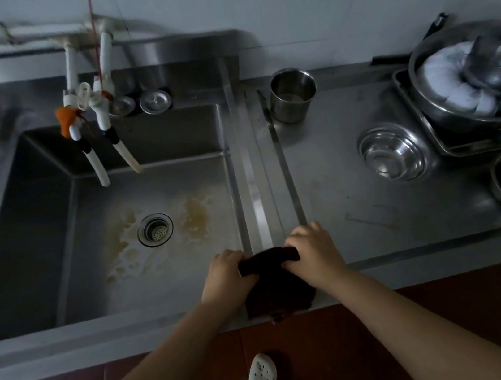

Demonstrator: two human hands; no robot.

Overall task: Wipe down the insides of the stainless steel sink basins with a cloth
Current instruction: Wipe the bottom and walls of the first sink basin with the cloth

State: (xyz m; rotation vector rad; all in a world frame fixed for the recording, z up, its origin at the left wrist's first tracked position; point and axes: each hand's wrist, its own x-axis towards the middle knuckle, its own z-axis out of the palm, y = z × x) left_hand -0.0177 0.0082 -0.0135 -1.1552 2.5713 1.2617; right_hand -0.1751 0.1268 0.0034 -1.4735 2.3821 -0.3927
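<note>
Right now both hands grip the dark cloth over the front rim, left hand and right hand at its ends. Basin lies fwd-left, w/ stains by the drain; left hand nearer, probably.

A shiny metal cup stands upright on the counter. Near it sits a steel bowl. A big pot holds white plates. Two sink plugs sit behind two white taps.
</note>
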